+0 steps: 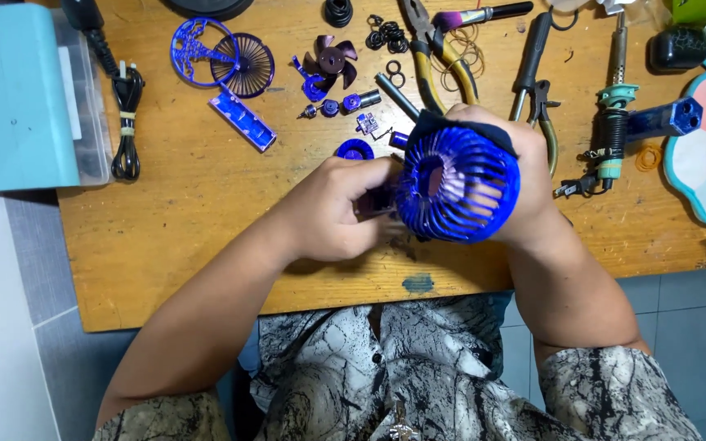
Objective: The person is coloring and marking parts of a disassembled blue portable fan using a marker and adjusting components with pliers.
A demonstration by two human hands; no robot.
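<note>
Your right hand (pixel 525 192) wraps tight round blue fan cage (pixel 458 194), grille facing you. Your left hand (pixel 332 208) sits at cage's 9 o'clock, fingers pinched on small dark part touching cage. Both hands equally near, above wooden table (pixel 189 212).

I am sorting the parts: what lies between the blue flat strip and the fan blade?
In the head view, bare wooden table separates the blue flat strip from the fan blade.
</note>
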